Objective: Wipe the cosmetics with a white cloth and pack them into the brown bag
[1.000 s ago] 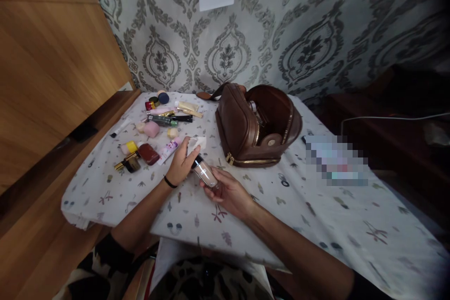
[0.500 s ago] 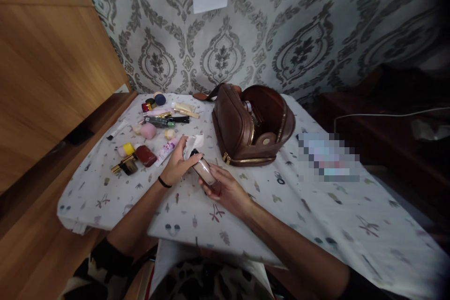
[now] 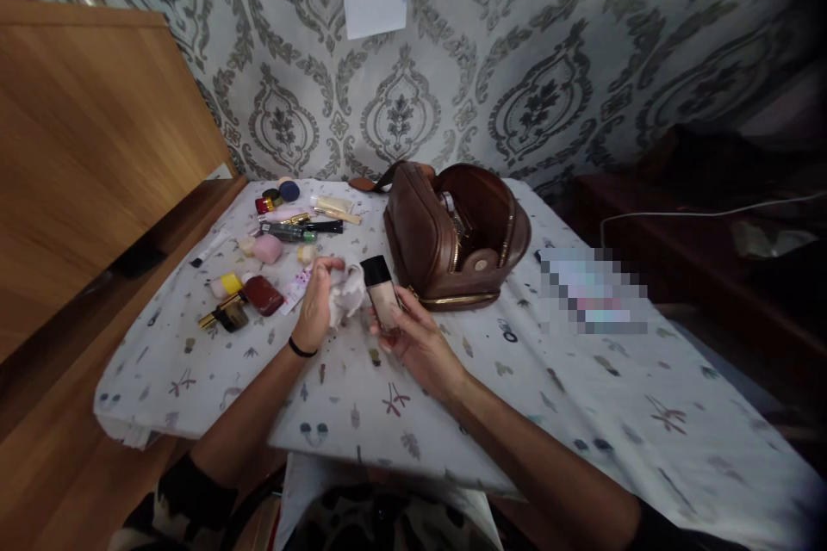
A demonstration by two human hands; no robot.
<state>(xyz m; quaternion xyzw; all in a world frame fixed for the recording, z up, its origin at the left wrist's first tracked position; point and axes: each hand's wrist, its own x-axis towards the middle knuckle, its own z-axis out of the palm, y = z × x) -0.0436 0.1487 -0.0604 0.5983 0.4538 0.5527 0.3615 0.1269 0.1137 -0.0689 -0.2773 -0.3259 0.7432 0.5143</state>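
My right hand (image 3: 419,344) grips a beige bottle with a black cap (image 3: 382,297), tilted slightly, cap up. Just left of it, my left hand (image 3: 315,303) holds a crumpled white tissue (image 3: 347,296) against its palm side. A small gap separates the tissue from the bottle. Behind the bottle and to its right stands an open brown bag (image 3: 423,232), with a few items showing inside. Left of my left hand lie a dark red item (image 3: 264,295), a pink sponge-like piece (image 3: 267,249) and a pink patterned tube (image 3: 297,286).
The patterned cloth (image 3: 258,396) covers the table. Several tubes and cosmetics lie at the back left, among them a cream tube (image 3: 332,204). A blurred-out flat object (image 3: 598,288) rests on the right. A wooden cabinet (image 3: 96,146) stands at the left.
My left hand has come off the bottle and moved left with the tissue. The bottle in my right hand has turned more upright, showing its whole black cap. The view has shifted slightly.
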